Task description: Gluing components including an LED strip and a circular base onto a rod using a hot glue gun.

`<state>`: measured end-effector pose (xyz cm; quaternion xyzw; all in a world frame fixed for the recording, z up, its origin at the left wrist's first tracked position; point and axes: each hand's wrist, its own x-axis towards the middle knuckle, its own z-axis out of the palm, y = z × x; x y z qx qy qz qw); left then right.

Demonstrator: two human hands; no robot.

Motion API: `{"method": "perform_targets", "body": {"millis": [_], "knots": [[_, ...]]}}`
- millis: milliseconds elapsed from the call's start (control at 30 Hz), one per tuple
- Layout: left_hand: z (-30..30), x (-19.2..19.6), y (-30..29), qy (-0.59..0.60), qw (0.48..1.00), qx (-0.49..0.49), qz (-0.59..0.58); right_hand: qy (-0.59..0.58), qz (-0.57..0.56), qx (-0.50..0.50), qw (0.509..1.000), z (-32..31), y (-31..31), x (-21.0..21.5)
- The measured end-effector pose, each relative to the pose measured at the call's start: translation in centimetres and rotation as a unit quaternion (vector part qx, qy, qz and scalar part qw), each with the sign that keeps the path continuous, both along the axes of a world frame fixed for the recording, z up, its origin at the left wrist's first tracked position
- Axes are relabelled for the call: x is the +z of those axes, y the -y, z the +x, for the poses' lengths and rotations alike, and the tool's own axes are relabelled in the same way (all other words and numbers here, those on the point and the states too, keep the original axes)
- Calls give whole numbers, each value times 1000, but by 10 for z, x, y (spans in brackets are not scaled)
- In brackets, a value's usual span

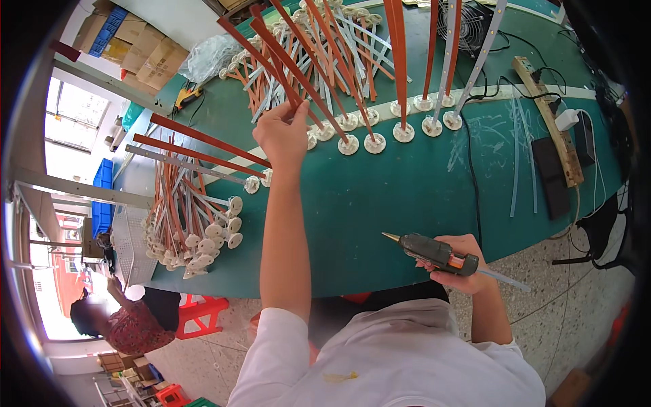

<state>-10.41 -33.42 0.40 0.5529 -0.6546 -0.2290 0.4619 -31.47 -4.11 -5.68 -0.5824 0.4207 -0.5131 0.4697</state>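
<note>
My left hand (282, 136) is closed in a pinch on an orange-brown strip (277, 71) in the middle of the table; the strip's lower end is hidden behind the hand. Just beyond stand several upright strips on round white bases (375, 142), some orange-brown, some silvery with small dots. My right hand (469, 263) is wrapped round a dark glue gun (434, 251) near the table's front edge. Its brass nozzle points left, and a translucent glue stick (505, 279) sticks out behind. Left of my left forearm, more strips on bases lean at a slant, one a silvery strip (196, 165).
Piles of finished-looking strips (186, 224) lie left and at the back. On the right are a wooden power strip (553, 125), cables and loose glue sticks (519, 159). A fan (464, 27) stands at the back. Another person (132, 319) sits far left near a red stool (201, 315).
</note>
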Motion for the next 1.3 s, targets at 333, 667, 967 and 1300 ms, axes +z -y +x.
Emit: {"method": "perform_targets", "body": {"millis": [333,667,967,1300], "knots": [[-1,-2,13,40,998,-16,-40,26,11,3,1000,1,1,-2],[1,7,9,88,995,44,-30,20,32,0,999,2,0,2],[5,12,13,151,986,60,-25,16,54,-6,998,2,0,6],[4,17,11,150,987,53,-10,5,46,-12,999,2,-1,6]]}}
